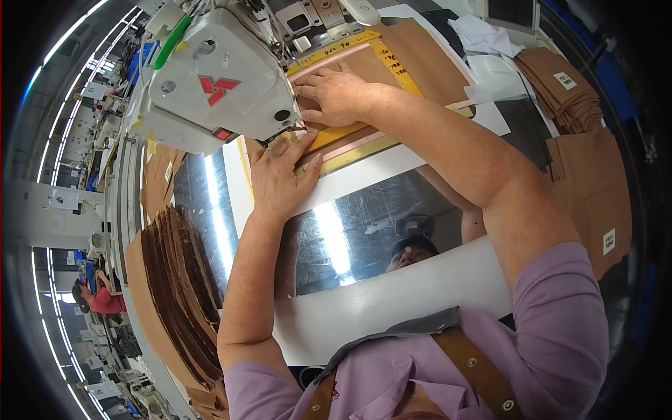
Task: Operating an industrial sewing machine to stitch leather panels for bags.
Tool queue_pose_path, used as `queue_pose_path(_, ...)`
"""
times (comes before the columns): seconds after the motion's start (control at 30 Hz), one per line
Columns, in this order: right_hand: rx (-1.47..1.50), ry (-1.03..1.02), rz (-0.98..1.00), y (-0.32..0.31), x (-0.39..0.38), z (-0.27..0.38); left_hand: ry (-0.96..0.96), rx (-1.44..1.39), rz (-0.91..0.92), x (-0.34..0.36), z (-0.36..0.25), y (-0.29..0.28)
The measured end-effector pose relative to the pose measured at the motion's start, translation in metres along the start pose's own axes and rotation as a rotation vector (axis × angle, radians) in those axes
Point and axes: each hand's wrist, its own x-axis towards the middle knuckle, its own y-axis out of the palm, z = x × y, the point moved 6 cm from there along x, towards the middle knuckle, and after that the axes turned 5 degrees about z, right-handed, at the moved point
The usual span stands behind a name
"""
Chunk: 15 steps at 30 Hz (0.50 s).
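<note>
Under the white head of a sewing machine lies a flat template with yellow strips and pinkish edging. A brown fabric piece shows inside its frame. My right hand rests flat on the template and fabric, fingers stretched toward the machine. Nearer to me, my left hand lies palm down at the template's near left part, thumb and fingers apart. Its fingertips are close to the needle area, which the machine head and my hands partly hide. Neither hand grips anything that I can see.
A shiny metal plate covers the near work surface. Brown pieces stand stacked at the left, with another brown stack at the far right. White crumpled cloth lies by that stack. A co-worker in red sits far left.
</note>
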Motion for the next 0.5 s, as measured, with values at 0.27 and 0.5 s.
queue_pose_path(0.27, 0.096, -0.026, 0.063, -0.004, 0.004, -0.011, 0.037, 0.231, 0.030, 0.008, -0.012, 0.005)
queue_pose_path(0.5, 0.111, -0.073, 0.124, -0.011, -0.008, -0.014, 0.072, 0.353, 0.019, 0.008, -0.022, 0.002)
